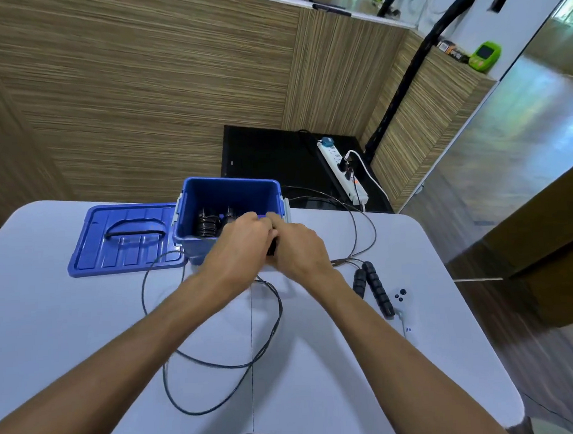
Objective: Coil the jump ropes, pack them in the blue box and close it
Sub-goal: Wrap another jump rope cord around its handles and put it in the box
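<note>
Hands: left hand [243, 239] and right hand [296, 246] both gripping black handles [273, 247] beside blue box [192, 221]
Rope [219, 363]: trailing limp, probably light; take it by the handles

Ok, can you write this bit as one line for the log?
hands: both gripping black handle | blue box: open, rope inside | lid: on table | second rope: loose on table

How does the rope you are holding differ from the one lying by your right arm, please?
The held rope sprawls in wide loose loops across the table's middle; the right rope trails off past the far edge. The held rope's handles are gripped between the left hand and right hand; the right rope's handles lie free, side by side. Both are thin and dark, uncoiled.
</note>
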`<state>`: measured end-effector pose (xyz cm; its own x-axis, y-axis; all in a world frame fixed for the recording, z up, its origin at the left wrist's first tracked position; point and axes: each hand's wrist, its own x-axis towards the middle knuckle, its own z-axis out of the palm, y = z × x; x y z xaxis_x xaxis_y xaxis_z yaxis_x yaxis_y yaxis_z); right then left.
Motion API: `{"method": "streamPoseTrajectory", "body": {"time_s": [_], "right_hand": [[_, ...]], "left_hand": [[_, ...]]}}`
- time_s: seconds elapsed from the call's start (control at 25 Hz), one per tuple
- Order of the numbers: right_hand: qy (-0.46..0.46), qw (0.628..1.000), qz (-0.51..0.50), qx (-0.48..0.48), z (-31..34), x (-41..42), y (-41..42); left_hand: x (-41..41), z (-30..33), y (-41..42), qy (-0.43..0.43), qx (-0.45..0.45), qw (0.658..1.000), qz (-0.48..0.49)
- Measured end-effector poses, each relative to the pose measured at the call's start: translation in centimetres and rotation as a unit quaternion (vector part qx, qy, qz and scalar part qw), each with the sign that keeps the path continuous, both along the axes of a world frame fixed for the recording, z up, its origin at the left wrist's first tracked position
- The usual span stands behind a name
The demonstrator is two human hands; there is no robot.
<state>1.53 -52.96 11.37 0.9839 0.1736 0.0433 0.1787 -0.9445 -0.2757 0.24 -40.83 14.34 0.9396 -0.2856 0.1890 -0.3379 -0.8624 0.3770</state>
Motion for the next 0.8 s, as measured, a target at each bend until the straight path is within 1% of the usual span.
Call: {"method": "streamPoseTrajectory", "body": {"time_s": [0.04, 0.08, 0.16, 0.2, 0.24, 0.28, 0.36, 0.44, 0.56, 0.6, 0.72, 0.76, 0.8], "right_hand": [[-0.009, 1.0, -0.015, 0.016, 0.5, 0.5, -0.2], [-0.014, 0.999, -0.031, 0.028, 1.1, 1.0, -0.3], [-0.026, 0.998, -0.053, 0.027, 1.8, 1.6, -0.5], [-0.029, 0.997, -0.065, 0.028, 1.8, 1.8, -0.5], [-0.028, 0.996, -0.079, 0.034, 1.6, 2.0, -0.5], [-0.027, 0.994, -0.094, 0.04, 1.4, 2.2, -0.5], [-0.021, 0.994, -0.101, 0.034, 0.9, 2.6, -0.5], [-0.004, 0.995, -0.096, 0.017, 0.7, 2.6, -0.6], [0.04, 0.993, -0.106, 0.043, 0.3, 2.6, -0.2], [0.054, 0.991, -0.11, 0.057, 0.4, 2.6, -0.1], [0.073, 0.989, -0.091, 0.091, 0.8, 2.4, -0.3], [0.077, 0.99, -0.075, 0.094, 0.9, 2.2, -0.4], [0.083, 0.99, -0.058, 0.097, 0.9, 1.8, -0.4]], "left_hand": [[-0.8, -0.4, -0.5, -0.014, -0.025, 0.999, 0.029], [-1.6, -0.7, -0.8, -0.018, -0.082, 0.994, 0.065], [-2.2, -1.3, -0.9, 0.009, -0.24, 0.963, 0.124], [-2.0, -1.6, -0.8, 0.054, -0.316, 0.936, 0.146], [-1.8, -2.0, -0.7, 0.109, -0.373, 0.908, 0.155], [-1.9, -2.4, -0.6, 0.15, -0.397, 0.893, 0.151], [-2.5, -2.9, -0.5, 0.183, -0.386, 0.894, 0.133], [-2.7, -2.9, -0.6, 0.196, -0.392, 0.891, 0.116], [-2.3, -3.1, -0.4, 0.208, -0.404, 0.886, 0.095], [-2.2, -3.5, -0.1, 0.219, -0.418, 0.878, 0.088], [-2.5, -5.5, 1.4, 0.276, -0.479, 0.832, 0.034], [-2.3, -6.5, 2.4, 0.278, -0.477, 0.834, 0.011], [-2.0, -7.2, 3.3, 0.268, -0.451, 0.851, -0.009]]}}
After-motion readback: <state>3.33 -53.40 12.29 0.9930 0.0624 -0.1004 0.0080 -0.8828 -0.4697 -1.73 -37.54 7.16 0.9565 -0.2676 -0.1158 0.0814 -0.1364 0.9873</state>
